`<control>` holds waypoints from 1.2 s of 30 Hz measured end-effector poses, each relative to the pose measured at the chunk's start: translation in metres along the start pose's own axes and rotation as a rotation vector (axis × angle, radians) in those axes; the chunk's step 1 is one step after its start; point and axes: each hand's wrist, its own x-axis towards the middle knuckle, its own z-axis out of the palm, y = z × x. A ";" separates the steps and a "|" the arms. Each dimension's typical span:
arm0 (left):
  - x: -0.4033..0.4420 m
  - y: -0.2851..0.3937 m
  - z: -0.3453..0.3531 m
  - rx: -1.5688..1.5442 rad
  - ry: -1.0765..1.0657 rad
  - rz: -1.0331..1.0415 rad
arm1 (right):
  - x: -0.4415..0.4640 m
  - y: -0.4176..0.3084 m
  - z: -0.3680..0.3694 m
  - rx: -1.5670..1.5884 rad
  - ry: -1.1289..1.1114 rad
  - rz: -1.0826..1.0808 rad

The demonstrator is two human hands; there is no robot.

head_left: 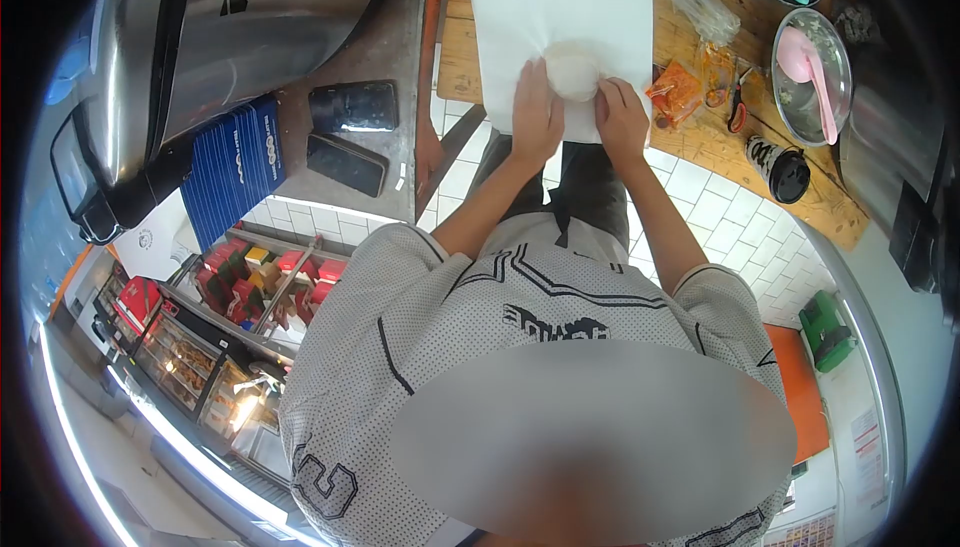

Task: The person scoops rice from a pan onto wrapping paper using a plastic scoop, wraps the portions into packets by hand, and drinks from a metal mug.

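A pale, round, dough-like piece (573,71) lies near the front of a white sheet (560,12) on the wooden table. Beside its left edge is my left hand (538,117), open, its fingers stretched forward over the sheet. My right hand (622,119) touches or nearly touches the round piece's right edge, with loosely bent, open fingers. The underside of the piece and parts of my fingertips are hidden.
Right of the sheet are an orange packet (675,92), scissors (738,102), a patterned cup (785,169), a metal bowl (843,67) with a pink spoon and a clear plastic bag (695,7). Two phones (352,107) lie on the left counter (400,52).
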 end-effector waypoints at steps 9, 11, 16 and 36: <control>0.074 0.040 -0.003 -0.885 -0.359 -0.963 | 0.006 -0.004 -0.014 0.207 0.051 0.163; 0.075 0.040 -0.014 -1.333 -0.440 -0.912 | 0.008 -0.007 -0.018 0.486 0.029 0.286; 0.071 0.045 -0.030 -1.384 -0.395 -0.758 | 0.015 -0.033 -0.052 1.035 -0.102 0.537; 0.128 0.038 -0.010 -0.597 0.046 -0.320 | 0.227 0.046 0.020 0.465 0.368 0.667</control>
